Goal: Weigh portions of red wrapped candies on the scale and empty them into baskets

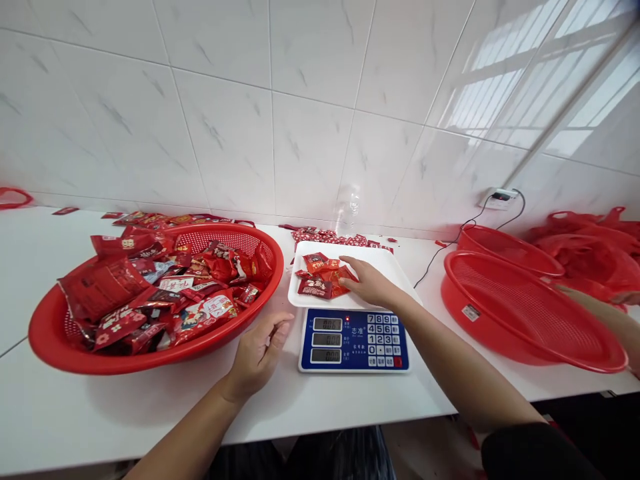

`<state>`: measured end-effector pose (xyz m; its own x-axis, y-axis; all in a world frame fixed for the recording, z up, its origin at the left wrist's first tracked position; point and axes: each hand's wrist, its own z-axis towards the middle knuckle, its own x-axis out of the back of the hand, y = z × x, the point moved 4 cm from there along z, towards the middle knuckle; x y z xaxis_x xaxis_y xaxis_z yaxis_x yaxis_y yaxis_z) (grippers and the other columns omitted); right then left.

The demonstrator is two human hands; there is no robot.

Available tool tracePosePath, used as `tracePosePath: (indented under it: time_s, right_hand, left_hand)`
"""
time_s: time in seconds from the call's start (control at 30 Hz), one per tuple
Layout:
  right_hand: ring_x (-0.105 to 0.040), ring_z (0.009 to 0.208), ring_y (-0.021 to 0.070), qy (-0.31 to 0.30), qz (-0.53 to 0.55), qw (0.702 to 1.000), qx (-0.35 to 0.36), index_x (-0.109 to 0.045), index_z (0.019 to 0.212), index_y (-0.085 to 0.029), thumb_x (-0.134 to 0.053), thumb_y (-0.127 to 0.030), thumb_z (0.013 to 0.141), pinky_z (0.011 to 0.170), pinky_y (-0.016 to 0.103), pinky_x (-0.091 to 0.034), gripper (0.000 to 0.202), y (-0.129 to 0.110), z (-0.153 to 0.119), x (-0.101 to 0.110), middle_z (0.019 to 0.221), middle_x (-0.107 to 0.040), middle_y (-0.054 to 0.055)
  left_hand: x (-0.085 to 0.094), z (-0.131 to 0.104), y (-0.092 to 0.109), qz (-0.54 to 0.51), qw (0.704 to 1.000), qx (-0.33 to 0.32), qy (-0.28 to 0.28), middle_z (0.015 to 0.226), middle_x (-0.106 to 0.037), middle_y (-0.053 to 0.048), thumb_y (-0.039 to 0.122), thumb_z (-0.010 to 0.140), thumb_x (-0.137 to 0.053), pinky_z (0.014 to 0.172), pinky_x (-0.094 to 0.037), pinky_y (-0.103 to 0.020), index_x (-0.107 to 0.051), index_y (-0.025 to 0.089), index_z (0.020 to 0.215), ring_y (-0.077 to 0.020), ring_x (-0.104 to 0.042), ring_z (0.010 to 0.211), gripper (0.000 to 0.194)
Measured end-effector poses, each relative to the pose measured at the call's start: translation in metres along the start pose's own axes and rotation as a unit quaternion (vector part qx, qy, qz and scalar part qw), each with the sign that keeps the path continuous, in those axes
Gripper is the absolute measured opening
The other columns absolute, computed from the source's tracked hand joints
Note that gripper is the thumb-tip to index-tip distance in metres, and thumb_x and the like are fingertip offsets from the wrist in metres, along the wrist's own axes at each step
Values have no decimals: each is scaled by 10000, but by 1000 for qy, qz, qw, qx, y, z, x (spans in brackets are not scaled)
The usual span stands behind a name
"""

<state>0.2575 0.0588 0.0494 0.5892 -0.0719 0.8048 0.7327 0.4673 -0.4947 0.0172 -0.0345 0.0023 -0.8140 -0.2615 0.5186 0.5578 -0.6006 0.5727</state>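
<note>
Over the white tray of a scale [395, 273], my right hand [367, 283] touches the right side of a small pile of red packets [316, 287]; its fingers are bent and apart, and whether it grips one cannot be made out. My left hand [257, 353] is beside the scale's left edge, above the table, with its fingers curled in and nothing visible in them. The blue keypad panel [358, 340] with its displays faces me. Left of my hands, a large red basket [50, 340] holds many red packets [215, 313].
More packets [330, 237] lie along the tiled wall behind the scale. Red baskets [500, 320] stand to the right, with red plastic bags [590, 253] behind them. A black cable runs to a wall socket [500, 199]. Another person's arm [595, 307] reaches in at the far right.
</note>
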Motion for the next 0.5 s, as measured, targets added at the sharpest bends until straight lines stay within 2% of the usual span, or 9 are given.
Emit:
tracePosePath:
  time_s: [0.1, 0.2, 0.37, 0.5]
  right_hand:
    - [-527, 1180, 299, -40, -1, 999, -36, -464, 1338, -246, -601, -345, 836, 951, 479, -418, 530, 7, 9, -6, 1282, -576, 130]
    - [-590, 1066, 285, -42, 2, 998, -47, -498, 1289, -237, -650, -276, 792, 893, 452, -447, 521, 10, 13, -9, 1167, -636, 120]
    - [-623, 868, 197, -17, 18, 998, -59, -526, 1179, -219, -600, -197, 795, 766, 363, -493, 392, 15, 5, -5, 1036, -641, 78]
    - [-605, 790, 148, 30, 80, 993, -85, -523, 1139, -231, -565, -178, 782, 688, 310, -511, 364, 29, -8, 14, 1017, -594, 43]
  left_hand:
    - [0, 1, -1, -5, 1000, 8, -5, 772, -669, -7, 292, 915, -436, 597, -495, -212, -603, 197, 985, -122, -623, 626, 205]
    - [0, 2, -1, -2, 1000, 17, -14, 758, -666, -6, 309, 914, -432, 596, -496, -218, -612, 199, 973, -128, -624, 630, 219]
    - [-1, 2, 0, 5, 1000, 11, -24, 786, -675, -18, 311, 918, -431, 612, -500, -217, -622, 193, 963, -133, -630, 661, 230]
    - [-2, 2, -1, 7, 999, 8, -31, 800, -682, -21, 311, 926, -425, 637, -505, -217, -626, 178, 967, -133, -636, 677, 244]
